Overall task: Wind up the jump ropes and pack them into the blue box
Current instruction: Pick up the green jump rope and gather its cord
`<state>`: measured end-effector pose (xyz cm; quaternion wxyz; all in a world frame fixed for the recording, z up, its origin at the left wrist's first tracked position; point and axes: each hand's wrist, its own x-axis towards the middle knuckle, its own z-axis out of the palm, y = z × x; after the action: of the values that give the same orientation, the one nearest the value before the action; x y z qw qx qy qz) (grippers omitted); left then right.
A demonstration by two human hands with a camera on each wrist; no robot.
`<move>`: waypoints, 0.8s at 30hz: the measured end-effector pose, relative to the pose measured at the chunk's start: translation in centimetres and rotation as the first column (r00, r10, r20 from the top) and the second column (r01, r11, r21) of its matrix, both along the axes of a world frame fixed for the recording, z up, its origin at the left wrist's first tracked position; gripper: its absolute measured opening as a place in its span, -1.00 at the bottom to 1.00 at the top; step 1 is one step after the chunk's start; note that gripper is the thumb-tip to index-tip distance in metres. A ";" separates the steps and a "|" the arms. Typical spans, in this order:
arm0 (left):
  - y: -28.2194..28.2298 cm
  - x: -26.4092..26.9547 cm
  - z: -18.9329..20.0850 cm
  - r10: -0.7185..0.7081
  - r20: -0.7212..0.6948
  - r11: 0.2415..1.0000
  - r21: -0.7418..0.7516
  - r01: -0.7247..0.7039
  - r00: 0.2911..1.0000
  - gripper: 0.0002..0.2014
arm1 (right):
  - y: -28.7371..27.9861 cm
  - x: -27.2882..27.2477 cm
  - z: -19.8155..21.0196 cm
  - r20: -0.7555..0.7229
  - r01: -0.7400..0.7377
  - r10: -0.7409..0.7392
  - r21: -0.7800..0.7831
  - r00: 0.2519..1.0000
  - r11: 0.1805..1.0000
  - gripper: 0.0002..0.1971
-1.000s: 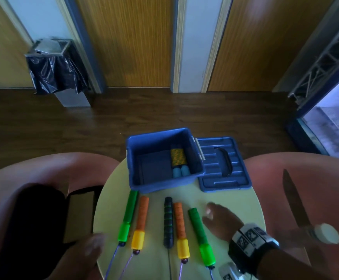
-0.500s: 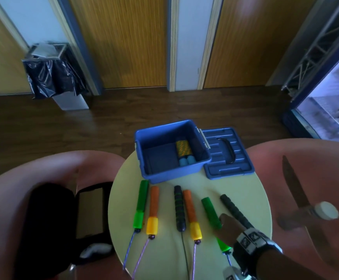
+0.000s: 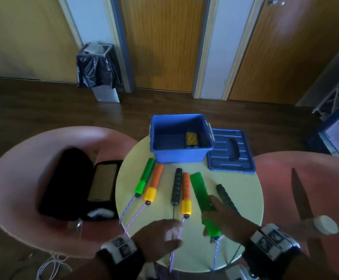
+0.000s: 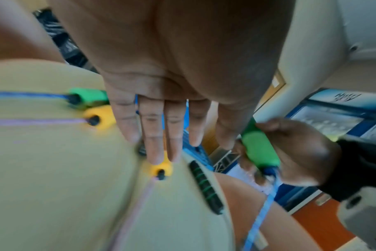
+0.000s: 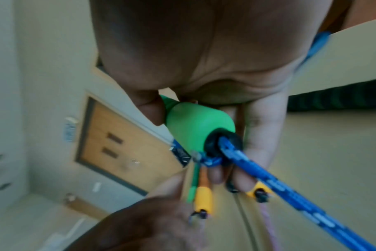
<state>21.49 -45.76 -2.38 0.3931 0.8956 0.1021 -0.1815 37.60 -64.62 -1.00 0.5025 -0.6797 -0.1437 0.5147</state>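
Note:
Several jump-rope handles lie in a row on the round yellow table (image 3: 243, 190): green (image 3: 144, 178), orange (image 3: 154, 182), black (image 3: 176, 186), orange (image 3: 185, 190) and black (image 3: 226, 197). My right hand (image 3: 211, 217) grips a second green handle (image 3: 202, 197) near its rope end, fingers curled round it (image 5: 195, 125); its blue rope (image 5: 268, 178) trails off the front edge. My left hand (image 3: 164, 235) hovers flat beside it, fingers (image 4: 155, 144) straight, over a purple rope. The blue box (image 3: 180, 154) stands open at the back, holding one wound rope (image 3: 192, 138).
The box's blue lid (image 3: 230, 152) lies right of the box. Pink chairs flank the table; the left one (image 3: 23, 178) holds an open black case (image 3: 79, 182). A lined bin (image 3: 97, 71) stands on the dark floor near the doors.
My right hand has closed round the green handle and shifted it; the handle looks blurred. My left hand has come in over the table's front edge. The head view has moved.

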 end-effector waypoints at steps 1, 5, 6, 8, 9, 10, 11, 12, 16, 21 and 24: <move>-2.9 1.0 0.1 -0.021 -0.008 0.998 -0.057 0.020 1.000 -0.37 | 0.1 -0.3 1.6 -0.015 0.001 0.000 0.078 1.000 0.997 -0.61; -10.6 1.8 -0.7 0.004 -0.162 0.971 -0.235 -0.042 0.987 -0.62 | -2.1 -0.1 7.3 -0.061 0.184 -0.173 0.358 0.983 0.915 -0.66; -12.2 1.6 -0.5 -0.011 -0.203 0.970 -0.239 -0.038 0.979 -0.65 | -3.2 0.5 8.4 -0.075 0.260 -0.251 0.407 0.965 0.876 -0.72; -13.6 0.5 -1.4 -0.011 -0.319 0.977 -0.207 -0.058 0.948 -0.76 | -6.5 2.3 10.0 -0.090 0.385 -0.392 0.479 0.916 0.789 -0.76; -13.6 -0.5 -2.0 -0.016 -0.328 0.986 -0.160 -0.038 0.945 -0.82 | -8.2 3.0 10.9 -0.086 0.426 -0.447 0.501 0.891 0.754 -0.75; -12.5 -2.4 -2.6 0.037 -0.352 0.995 -0.077 -0.068 0.935 -0.85 | -10.0 3.8 11.6 -0.064 0.450 -0.492 0.519 0.868 0.727 -0.75; -11.6 -4.0 -3.5 0.084 -0.352 0.996 -0.001 -0.091 0.932 -0.85 | -11.7 4.4 12.3 -0.025 0.460 -0.531 0.533 0.847 0.710 -0.76; -10.6 -5.7 -3.7 0.114 -0.332 0.993 0.068 -0.097 0.936 -0.80 | -13.4 5.0 12.9 0.030 0.457 -0.558 0.537 0.829 0.709 -0.74; -7.6 -12.4 -5.0 0.192 -0.278 0.953 0.283 -0.110 0.941 -0.84 | -16.4 5.7 13.5 0.309 0.367 -0.529 0.452 0.791 0.813 -0.64; -10.2 -13.4 -2.1 0.356 -0.136 0.916 0.249 -0.316 0.925 -0.67 | -13.8 1.2 12.2 0.416 -0.029 -0.056 0.194 0.908 0.980 -0.76; -11.6 -9.6 0.5 0.204 0.130 0.933 0.275 -0.233 0.970 -0.61 | -10.6 -2.2 10.3 0.392 -0.378 0.339 0.022 0.855 0.926 -0.72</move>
<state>11.89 -57.36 -1.89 0.2807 0.9343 0.2066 -0.0750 35.36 -75.24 9.31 0.3930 -0.7022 -0.3879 0.4495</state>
